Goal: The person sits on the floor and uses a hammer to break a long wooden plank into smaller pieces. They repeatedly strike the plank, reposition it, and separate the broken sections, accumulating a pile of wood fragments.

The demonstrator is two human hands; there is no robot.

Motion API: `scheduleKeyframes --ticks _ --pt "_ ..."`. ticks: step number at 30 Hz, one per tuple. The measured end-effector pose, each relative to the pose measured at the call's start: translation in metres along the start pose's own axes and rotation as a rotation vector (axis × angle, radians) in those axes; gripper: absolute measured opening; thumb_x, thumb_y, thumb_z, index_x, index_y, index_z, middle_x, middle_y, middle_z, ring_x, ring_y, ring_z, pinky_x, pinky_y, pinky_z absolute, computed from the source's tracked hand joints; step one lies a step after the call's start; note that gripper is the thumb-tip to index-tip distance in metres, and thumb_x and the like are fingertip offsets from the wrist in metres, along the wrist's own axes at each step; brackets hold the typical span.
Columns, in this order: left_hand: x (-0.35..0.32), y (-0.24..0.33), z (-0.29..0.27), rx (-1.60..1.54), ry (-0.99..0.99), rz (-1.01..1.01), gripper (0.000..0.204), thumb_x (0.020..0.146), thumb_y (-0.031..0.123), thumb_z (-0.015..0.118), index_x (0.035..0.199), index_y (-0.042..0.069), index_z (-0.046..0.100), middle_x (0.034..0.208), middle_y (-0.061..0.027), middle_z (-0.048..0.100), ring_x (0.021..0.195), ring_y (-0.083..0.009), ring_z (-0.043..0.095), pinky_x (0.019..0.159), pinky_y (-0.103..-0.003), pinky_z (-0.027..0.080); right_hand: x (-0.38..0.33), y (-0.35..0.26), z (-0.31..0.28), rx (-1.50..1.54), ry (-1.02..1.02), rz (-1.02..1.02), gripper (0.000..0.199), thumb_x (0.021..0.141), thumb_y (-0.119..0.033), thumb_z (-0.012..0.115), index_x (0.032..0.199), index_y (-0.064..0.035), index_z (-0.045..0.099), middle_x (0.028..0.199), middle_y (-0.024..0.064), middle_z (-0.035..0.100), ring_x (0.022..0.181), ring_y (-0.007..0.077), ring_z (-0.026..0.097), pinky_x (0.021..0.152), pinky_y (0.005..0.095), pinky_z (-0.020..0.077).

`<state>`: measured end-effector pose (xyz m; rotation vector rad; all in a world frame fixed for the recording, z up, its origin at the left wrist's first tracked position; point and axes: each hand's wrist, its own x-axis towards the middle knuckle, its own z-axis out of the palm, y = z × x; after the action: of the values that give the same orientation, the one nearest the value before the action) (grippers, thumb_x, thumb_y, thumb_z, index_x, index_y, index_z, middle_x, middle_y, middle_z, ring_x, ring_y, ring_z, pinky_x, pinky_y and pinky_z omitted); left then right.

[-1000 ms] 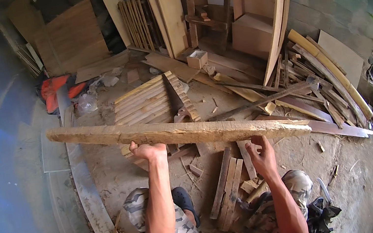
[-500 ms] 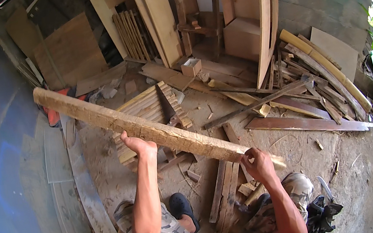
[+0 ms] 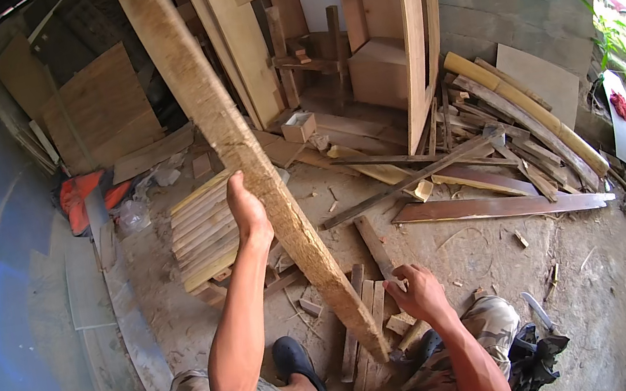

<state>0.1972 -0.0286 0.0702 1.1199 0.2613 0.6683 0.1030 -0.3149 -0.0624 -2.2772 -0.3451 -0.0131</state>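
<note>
A long rough wooden plank slants steeply through the middle of the view, its far end raised up past the top edge. My left hand grips the plank's left edge around its middle; its fingers are hidden behind the wood. The lower end hangs above some short wood strips near my feet. Right of that end is my right hand, off the plank, with fingers loosely bent and apart, holding nothing that shows. Beneath it lie the short wood strips on the floor.
Left of the plank sits a slatted wooden panel. A heap of scrap wood and curved strips lies to the right. A large knife and a black plastic bag are beside my right knee. Tall wooden panels stand behind.
The plank has swung from a shallow slant to a steep one, its far end going up and right. My right hand has let go of its near end.
</note>
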Motion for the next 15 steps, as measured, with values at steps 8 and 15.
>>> scheduleKeyframes --ticks 8,15 --pt "0.006 -0.003 0.051 0.428 -0.281 0.177 0.038 0.098 0.039 0.046 0.088 0.003 0.054 0.079 -0.0033 0.048 0.077 -0.0157 0.044 0.075 -0.036 0.040 0.008 -0.006 0.005 0.036 -0.015 -0.008 0.035 0.087 -0.034 0.069 0.104 -0.0040 0.068 0.100 0.0198 0.067 0.100 0.0384 0.062 0.088 0.0454 0.0492" --pt "-0.004 -0.012 0.103 0.650 -0.444 0.238 0.044 0.095 0.043 0.050 0.096 0.000 0.060 0.077 -0.0080 0.060 0.072 -0.0187 0.058 0.069 -0.038 0.047 0.016 0.002 0.012 0.065 0.005 -0.028 0.038 0.087 -0.036 0.070 0.104 -0.0018 0.066 0.096 0.0193 0.067 0.094 0.0385 0.063 0.084 0.0459 0.0503"
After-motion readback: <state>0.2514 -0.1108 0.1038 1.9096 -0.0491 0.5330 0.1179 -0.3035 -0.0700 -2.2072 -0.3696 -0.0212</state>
